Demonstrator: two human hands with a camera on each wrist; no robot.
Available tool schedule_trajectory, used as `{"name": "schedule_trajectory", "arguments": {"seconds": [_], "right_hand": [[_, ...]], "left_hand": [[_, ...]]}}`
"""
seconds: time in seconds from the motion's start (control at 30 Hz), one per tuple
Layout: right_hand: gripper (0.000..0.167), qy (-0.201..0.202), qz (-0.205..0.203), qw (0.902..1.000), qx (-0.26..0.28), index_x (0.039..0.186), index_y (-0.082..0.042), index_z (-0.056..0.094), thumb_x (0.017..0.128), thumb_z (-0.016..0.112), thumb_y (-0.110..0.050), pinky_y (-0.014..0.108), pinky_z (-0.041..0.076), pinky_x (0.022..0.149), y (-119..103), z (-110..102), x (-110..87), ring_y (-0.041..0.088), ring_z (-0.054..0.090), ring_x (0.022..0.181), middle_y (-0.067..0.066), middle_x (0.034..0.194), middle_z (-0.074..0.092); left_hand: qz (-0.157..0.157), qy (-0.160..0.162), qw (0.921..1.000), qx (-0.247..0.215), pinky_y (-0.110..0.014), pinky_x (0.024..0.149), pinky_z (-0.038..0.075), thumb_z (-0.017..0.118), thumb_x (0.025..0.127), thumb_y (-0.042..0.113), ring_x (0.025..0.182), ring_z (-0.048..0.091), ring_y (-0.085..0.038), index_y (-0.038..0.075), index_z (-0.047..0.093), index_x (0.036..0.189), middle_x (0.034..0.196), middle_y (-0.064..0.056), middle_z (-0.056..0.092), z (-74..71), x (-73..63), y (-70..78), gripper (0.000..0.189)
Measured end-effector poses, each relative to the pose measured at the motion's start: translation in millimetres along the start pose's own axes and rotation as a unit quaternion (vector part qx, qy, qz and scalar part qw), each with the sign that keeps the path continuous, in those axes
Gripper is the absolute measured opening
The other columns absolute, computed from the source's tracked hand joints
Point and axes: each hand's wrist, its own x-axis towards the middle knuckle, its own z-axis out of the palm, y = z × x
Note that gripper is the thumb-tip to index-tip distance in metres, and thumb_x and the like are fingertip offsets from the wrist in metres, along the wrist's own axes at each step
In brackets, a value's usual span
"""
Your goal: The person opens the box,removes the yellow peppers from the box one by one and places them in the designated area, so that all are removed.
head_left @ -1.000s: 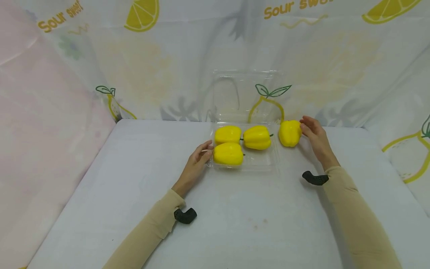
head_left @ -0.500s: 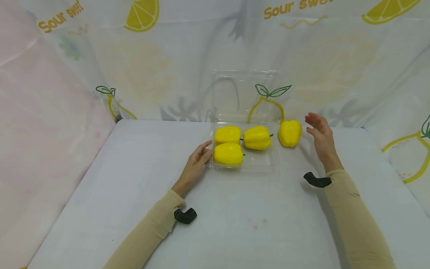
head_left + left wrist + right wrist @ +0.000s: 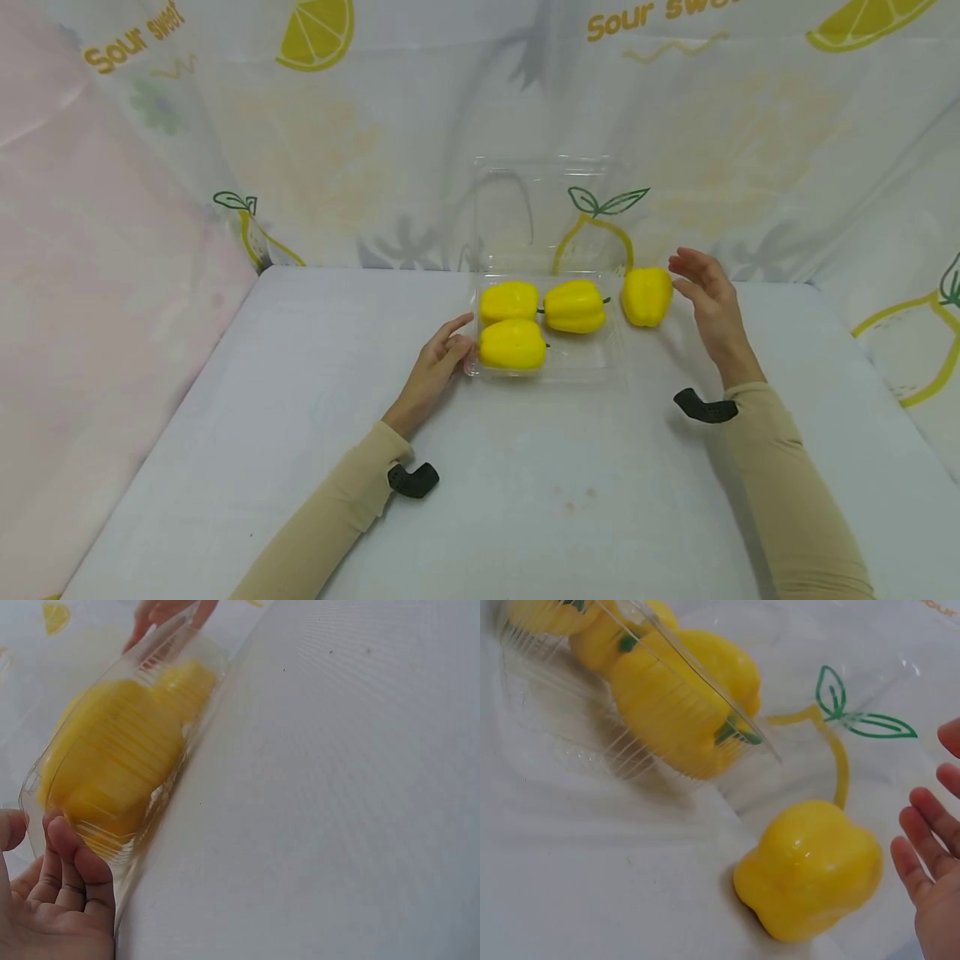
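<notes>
Container (image 3: 581, 357) at frame centre, lid (image 3: 525, 215) up, holds three yellow peppers (image 3: 513, 344), its left edge pinched by the left hand (image 3: 430, 368), the right hand (image 3: 712, 308) spread beside a fourth pepper (image 3: 647, 297).

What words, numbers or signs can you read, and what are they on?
"Sour sweet": orange print, upper left of the backdrop cloth.
"Sour swe...": upper right, cut off by the picture's edge.
"our": right wrist view, same cloth, blurred and cut off.
None readable on the peppers or clear container.
</notes>
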Motion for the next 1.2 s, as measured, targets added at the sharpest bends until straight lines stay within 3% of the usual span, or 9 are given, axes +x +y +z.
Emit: {"name": "schedule_trajectory", "arguments": {"seconds": [0.7,0.9,1.03,1.2], "right_hand": [[0.038,-0.062,-0.026,0.9976,-0.016,0.133,0.006,0.043,0.096,0.049,-0.001,0.016,0.046,0.094,-11,27,-1.0,0.019,0.049,0.116,0.01,0.124,0.052],[0.039,-0.075,-0.02,0.9959,-0.047,0.133,0.004,0.043,0.096,0.05,-0.003,0.014,0.046,0.093,-14,37,1.2,0.019,0.05,0.115,0.012,0.125,0.053],[0.038,-0.073,-0.011,0.9957,-0.055,0.133,0.004,0.042,0.096,0.049,-0.003,0.013,0.046,0.092,-13,37,-0.6,0.02,0.05,0.115,0.006,0.122,0.055],[0.04,-0.088,0.005,0.9937,-0.07,0.133,0.004,0.042,0.096,0.052,-0.006,0.013,0.045,0.094,-7,39,-3.1,0.022,0.049,0.116,0.012,0.124,0.053]], "left_hand": [[0.006,0.01,0.9997,-0.024,-0.017,0.073,0.048,0.052,0.098,0.022,0.077,0.052,-0.01,0.015,0.044,0.139,0.089,-0.001,0.055,-1.9,3.0,-5.0,0.043],[0.008,0.013,0.9995,-0.027,-0.017,0.072,0.048,0.053,0.098,0.021,0.075,0.052,-0.008,0.014,0.044,0.139,0.087,0.0,0.056,-2.2,2.9,-4.1,0.043],[0.007,0.013,0.9994,-0.031,-0.017,0.072,0.048,0.052,0.098,0.021,0.074,0.051,-0.008,0.013,0.044,0.139,0.085,0.002,0.056,-1.2,2.9,-3.6,0.043],[0.008,0.015,0.9994,-0.031,-0.017,0.071,0.047,0.052,0.098,0.02,0.073,0.051,-0.008,0.013,0.044,0.139,0.083,0.002,0.056,-1.4,2.2,-3.3,0.042]]}}
